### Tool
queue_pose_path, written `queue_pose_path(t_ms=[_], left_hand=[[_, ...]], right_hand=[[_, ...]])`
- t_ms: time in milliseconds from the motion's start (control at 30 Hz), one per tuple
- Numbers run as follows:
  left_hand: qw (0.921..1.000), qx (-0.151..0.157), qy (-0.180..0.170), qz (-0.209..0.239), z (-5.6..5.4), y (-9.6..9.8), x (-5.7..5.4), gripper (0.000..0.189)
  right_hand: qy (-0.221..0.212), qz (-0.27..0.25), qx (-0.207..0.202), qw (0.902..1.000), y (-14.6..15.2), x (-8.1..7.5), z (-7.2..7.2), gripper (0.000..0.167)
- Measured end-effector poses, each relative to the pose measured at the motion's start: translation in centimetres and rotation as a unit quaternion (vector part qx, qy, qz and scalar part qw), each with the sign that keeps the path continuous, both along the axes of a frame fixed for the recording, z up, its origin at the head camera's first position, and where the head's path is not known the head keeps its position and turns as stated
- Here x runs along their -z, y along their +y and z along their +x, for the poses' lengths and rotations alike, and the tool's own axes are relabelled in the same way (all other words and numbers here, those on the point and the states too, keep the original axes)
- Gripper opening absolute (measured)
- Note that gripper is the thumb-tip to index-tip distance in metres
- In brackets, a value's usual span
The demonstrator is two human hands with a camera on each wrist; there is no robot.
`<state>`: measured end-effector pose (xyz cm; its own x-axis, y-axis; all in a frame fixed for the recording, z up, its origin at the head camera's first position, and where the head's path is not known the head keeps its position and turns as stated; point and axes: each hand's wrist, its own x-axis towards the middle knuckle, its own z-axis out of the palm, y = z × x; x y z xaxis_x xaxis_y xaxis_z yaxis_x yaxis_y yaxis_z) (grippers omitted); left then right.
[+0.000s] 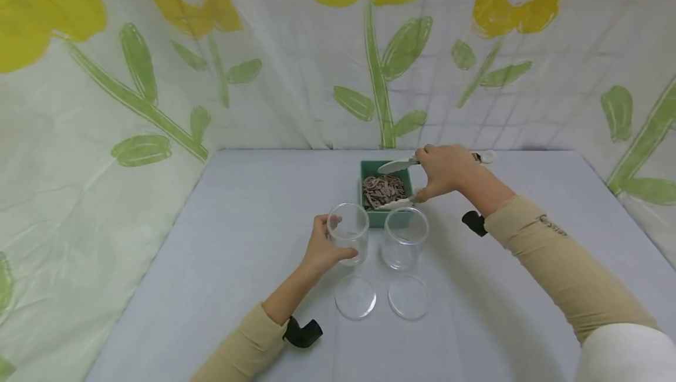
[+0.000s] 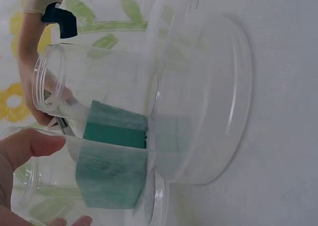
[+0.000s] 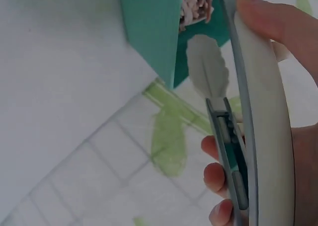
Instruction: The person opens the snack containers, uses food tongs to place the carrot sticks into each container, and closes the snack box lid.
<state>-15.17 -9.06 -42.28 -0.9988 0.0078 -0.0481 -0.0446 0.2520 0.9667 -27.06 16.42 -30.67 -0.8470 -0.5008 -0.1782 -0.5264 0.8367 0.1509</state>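
Observation:
My left hand point(image 1: 322, 248) holds the left clear plastic jar point(image 1: 350, 247), thumb at its near side and fingers around its left. In my right hand point(image 1: 446, 168) is a pair of tongs point(image 3: 268, 121), spread apart, with white scalloped tips point(image 3: 207, 67). Those tips hover over a green box point(image 1: 378, 219) that contains brownish strips point(image 1: 382, 190). Nothing shows between the tips. A second clear jar point(image 1: 402, 256) stands upright just right of the first. Both jars look uncapped.
Two clear round lids, a left lid point(image 1: 355, 297) and a right lid point(image 1: 409, 297), lie flat nearer me than the jars. Everything stands on a table with a pale cloth point(image 1: 253, 223). Behind it hangs a white curtain point(image 1: 285, 77) printed with yellow flowers.

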Motion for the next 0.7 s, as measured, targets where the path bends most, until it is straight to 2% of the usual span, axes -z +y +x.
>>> queue_pose_path(t_ms=[167, 267, 500, 700], left_hand=[[0.9989, -0.027, 0.037, -0.009, 0.0, -0.2, 0.1, 0.068], [0.9979, -0.028, 0.052, -0.028, 0.0, -0.1, 0.1, 0.068], [0.9962, -0.014, 0.061, -0.061, -0.1, -0.2, 0.0, 0.073], [0.9960, -0.009, 0.064, -0.062, -0.6, -0.4, 0.1, 0.072]], right_hand=[[0.018, 0.050, -0.024, 0.9983, -1.4, 0.3, 0.2, 0.090], [0.020, 0.062, -0.029, 0.9974, -2.0, 0.7, 0.3, 0.089], [-0.010, 0.043, 0.007, 0.9990, -2.0, 1.1, -0.7, 0.083], [-0.026, 0.036, 0.004, 0.9990, -2.2, 1.3, -1.6, 0.078]])
